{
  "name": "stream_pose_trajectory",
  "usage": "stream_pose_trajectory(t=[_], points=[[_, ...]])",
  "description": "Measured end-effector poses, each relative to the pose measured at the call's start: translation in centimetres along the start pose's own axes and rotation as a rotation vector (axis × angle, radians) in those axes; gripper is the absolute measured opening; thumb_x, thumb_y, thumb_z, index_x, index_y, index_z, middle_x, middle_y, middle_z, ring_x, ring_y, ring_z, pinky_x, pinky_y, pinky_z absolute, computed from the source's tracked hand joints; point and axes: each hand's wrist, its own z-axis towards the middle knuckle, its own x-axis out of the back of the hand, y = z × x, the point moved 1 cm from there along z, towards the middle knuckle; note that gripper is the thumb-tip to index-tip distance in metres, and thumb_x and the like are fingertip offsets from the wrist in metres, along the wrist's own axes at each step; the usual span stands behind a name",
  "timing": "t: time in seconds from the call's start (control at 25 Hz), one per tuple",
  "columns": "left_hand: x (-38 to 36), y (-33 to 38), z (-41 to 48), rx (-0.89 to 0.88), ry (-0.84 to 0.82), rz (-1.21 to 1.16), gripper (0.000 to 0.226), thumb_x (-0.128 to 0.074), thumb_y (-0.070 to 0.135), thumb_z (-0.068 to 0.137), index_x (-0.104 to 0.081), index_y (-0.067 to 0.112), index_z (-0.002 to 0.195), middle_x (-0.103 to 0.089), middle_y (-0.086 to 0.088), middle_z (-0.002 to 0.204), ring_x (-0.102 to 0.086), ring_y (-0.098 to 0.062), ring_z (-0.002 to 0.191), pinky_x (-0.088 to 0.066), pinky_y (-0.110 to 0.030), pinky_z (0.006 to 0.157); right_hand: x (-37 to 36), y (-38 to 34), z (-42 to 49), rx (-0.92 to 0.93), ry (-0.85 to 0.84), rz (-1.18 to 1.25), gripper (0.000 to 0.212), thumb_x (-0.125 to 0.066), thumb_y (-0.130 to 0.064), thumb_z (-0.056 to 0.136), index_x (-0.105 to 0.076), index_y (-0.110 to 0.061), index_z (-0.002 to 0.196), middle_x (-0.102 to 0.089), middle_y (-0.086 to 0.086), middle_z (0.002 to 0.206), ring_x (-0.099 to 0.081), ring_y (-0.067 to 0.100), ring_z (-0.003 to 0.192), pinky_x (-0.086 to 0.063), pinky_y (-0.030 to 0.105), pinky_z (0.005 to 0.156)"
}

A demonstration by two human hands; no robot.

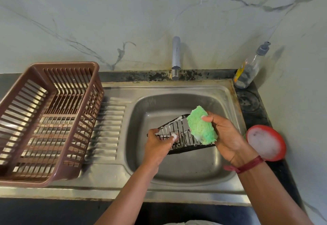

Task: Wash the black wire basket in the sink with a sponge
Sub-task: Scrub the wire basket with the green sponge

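A brown plastic dish rack point(65, 64) stands on the ribbed drainboard at the far left. The left forearm reaches in from below, and the left hand point(157, 145) curls its fingers around the near-left end of the black wire basket point(184, 139), thumb on top with foam on it. The basket is held tilted above the bowl of the steel sink point(177, 171), suds on its wires. Against its right end lies a green sponge point(200, 127), pinched by the right hand point(228, 136) between thumb and curled fingers, palm turned leftward, a red thread band point(246, 165) on the wrist. Beside that wrist sits a round red tub point(265, 142).
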Motion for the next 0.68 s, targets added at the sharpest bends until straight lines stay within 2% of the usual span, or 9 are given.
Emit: stream_pose_trajectory(t=[0.08, 0.24, 0.32, 0.36, 0.4, 0.48, 0.52, 0.6, 0.68], points=[[-0.3, 0.0, 0.0, -0.009, 0.012, -0.019, 0.068, -0.085, 0.038, 0.078, -0.044, 0.026, 0.131, -0.061, 0.002, 0.107, -0.062, -0.017, 0.101, -0.046, -0.031, 0.085, -0.3, -0.1, -0.1, 0.010, -0.002, -0.020, 0.059, -0.064, -0.029, 0.068, -0.062, -0.002, 0.119, -0.067, 0.020, 0.119, -0.064, 0.038, 0.107, -0.043, 0.042, 0.082], [-0.2, 1.0, 0.0, -0.017, 0.110, -0.106, 0.059, -0.083, 0.024, 0.082, -0.048, 0.020, 0.129, -0.062, 0.002, 0.096, -0.059, -0.009, 0.085, -0.045, -0.030, 0.075, -0.5, -0.5, -0.1, 0.062, -0.048, -0.077, 0.061, -0.067, -0.030, 0.069, -0.056, 0.003, 0.119, -0.067, 0.018, 0.117, -0.063, 0.035, 0.109, -0.041, 0.042, 0.083], [0.1, 1.6, 0.2, -0.024, 0.117, -0.099, 0.058, -0.082, 0.023, 0.083, -0.049, 0.020, 0.131, -0.061, 0.005, 0.096, -0.057, -0.011, 0.086, -0.042, -0.030, 0.082, -0.1, -0.6, 0.1, 0.093, -0.052, -0.121, 0.050, -0.068, -0.029, 0.075, -0.056, 0.005, 0.109, -0.068, 0.018, 0.110, -0.063, 0.036, 0.105, -0.044, 0.038, 0.079], [0.3, 1.7, 0.4, -0.024, 0.122, -0.089, 0.058, -0.082, 0.023, 0.083, -0.051, 0.020, 0.132, -0.059, 0.008, 0.095, -0.057, -0.013, 0.089, -0.041, -0.030, 0.086, 0.3, -0.7, 0.2, 0.123, -0.022, -0.130, 0.033, -0.067, -0.025, 0.079, -0.059, 0.002, 0.098, -0.069, 0.014, 0.101, -0.064, 0.032, 0.098, -0.047, 0.034, 0.074], [0.5, 1.6, 0.6, -0.018, 0.133, -0.086, 0.060, -0.082, 0.024, 0.083, -0.052, 0.019, 0.135, -0.059, 0.009, 0.097, -0.058, -0.015, 0.094, -0.042, -0.031, 0.088, 0.7, -0.8, 0.2, 0.146, 0.035, -0.123, 0.015, -0.065, -0.019, 0.084, -0.060, -0.005, 0.084, -0.066, 0.008, 0.091, -0.063, 0.027, 0.090, -0.048, 0.031, 0.067], [1.0, 1.4, 0.9, 0.004, 0.154, -0.094, 0.065, -0.082, 0.027, 0.083, -0.053, 0.015, 0.140, -0.064, -0.001, 0.118, -0.057, -0.021, 0.106, -0.044, -0.033, 0.094, 1.9, -0.5, 0.4, 0.206, 0.213, -0.072, 0.019, -0.061, -0.011, 0.088, -0.054, -0.016, 0.071, -0.061, 0.004, 0.082, -0.060, 0.022, 0.081, -0.049, 0.030, 0.060], [1.2, 1.4, 1.0, 0.014, 0.157, -0.110, 0.066, -0.081, 0.026, 0.083, -0.052, 0.014, 0.141, -0.062, -0.006, 0.130, -0.055, -0.022, 0.109, -0.044, -0.034, 0.096, 2.8, 0.0, 0.5, 0.233, 0.312, -0.030, 0.020, -0.060, -0.009, 0.089, -0.053, -0.017, 0.072, -0.060, 0.005, 0.082, -0.061, 0.022, 0.078, -0.050, 0.029, 0.057], [1.2, 1.1, 1.3, 0.029, 0.156, -0.141, 0.067, -0.081, 0.025, 0.085, -0.050, 0.013, 0.143, -0.058, -0.009, 0.138, -0.053, -0.022, 0.110, -0.043, -0.036, 0.097, 3.9, 0.8, 0.6, 0.259, 0.495, -0.027, 0.013, -0.060, -0.010, 0.089, -0.057, -0.016, 0.078, -0.063, 0.004, 0.083, -0.063, 0.025, 0.077, -0.051, 0.028, 0.056], [1.1, 0.9, 1.5, 0.039, 0.154, -0.157, 0.069, -0.081, 0.024, 0.084, -0.047, 0.013, 0.143, -0.056, -0.007, 0.132, -0.052, -0.022, 0.110, -0.042, -0.036, 0.096, 5.0, 1.9, 1.1, 0.286, 0.619, -0.141, 0.003, -0.064, -0.015, 0.087, -0.063, -0.017, 0.085, -0.066, -0.001, 0.085, -0.065, 0.031, 0.087, -0.053, 0.034, 0.069]])
